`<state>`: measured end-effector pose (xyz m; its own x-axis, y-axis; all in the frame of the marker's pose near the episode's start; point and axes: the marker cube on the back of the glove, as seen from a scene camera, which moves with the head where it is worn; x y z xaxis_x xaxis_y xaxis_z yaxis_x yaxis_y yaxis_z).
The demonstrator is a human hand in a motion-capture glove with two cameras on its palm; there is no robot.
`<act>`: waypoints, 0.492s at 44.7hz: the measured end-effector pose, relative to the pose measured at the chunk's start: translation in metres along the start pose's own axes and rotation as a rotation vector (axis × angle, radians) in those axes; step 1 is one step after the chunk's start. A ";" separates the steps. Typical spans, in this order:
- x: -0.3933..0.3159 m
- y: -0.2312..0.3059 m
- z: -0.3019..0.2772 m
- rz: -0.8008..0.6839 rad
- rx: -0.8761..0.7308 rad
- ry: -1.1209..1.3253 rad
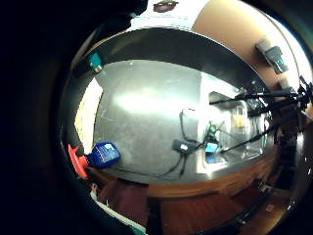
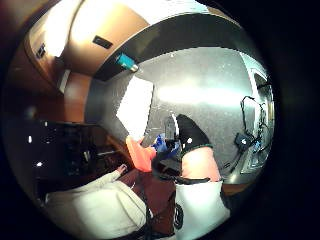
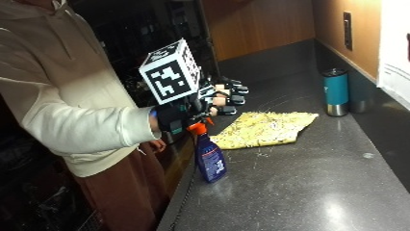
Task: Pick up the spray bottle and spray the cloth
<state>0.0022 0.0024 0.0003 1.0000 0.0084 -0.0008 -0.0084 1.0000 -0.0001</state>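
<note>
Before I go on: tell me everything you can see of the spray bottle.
The spray bottle is blue translucent-looking plastic with a printed label and an orange-red trigger head. It stands upright on the dark countertop near the front edge, short of the yellow cloth. The gloved hand hovers just above its head; contact can't be confirmed.

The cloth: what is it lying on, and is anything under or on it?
The cloth lies flat on the dark counter, nothing on top. Whatever is beneath it is covered. The spray bottle stands beside it, the gloved hand above both.
</note>
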 end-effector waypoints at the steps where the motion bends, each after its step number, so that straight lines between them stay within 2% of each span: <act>1: 0.000 0.001 0.000 0.001 -0.001 0.001; 22: 0.003 0.021 0.003 0.031 -0.013 0.002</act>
<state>0.0052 0.0231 0.0037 0.9992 0.0391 -0.0029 -0.0392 0.9992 -0.0128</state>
